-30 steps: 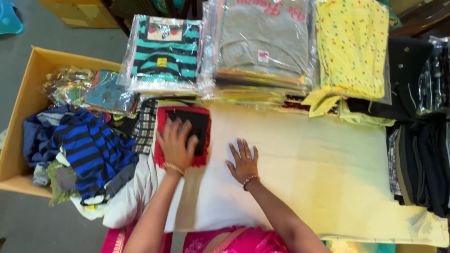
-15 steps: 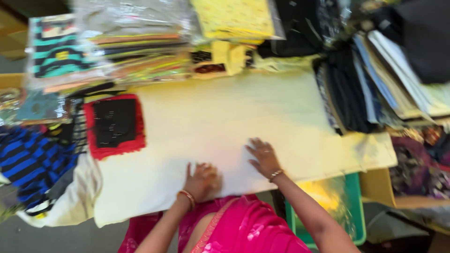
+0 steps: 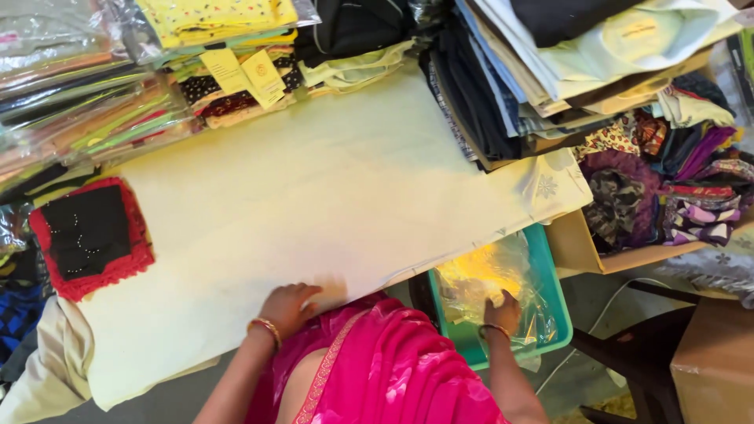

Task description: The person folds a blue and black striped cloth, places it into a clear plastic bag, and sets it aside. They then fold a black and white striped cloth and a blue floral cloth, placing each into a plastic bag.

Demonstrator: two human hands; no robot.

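Resting flat, fingers open, left hand (image 3: 287, 306) on cream cloth (image 3: 314, 196) at desk near edge. Right hand (image 3: 503, 312) gripping clear plastic bag (image 3: 487, 283) inside teal crate (image 3: 550, 314), right of desk.

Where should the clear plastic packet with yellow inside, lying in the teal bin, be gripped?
Probably by its near, crumpled top edge, coming from above: the clear plastic packet lies slack in the open-topped teal bin, and the right hand already rests there.

head camera looks steeply down, close.
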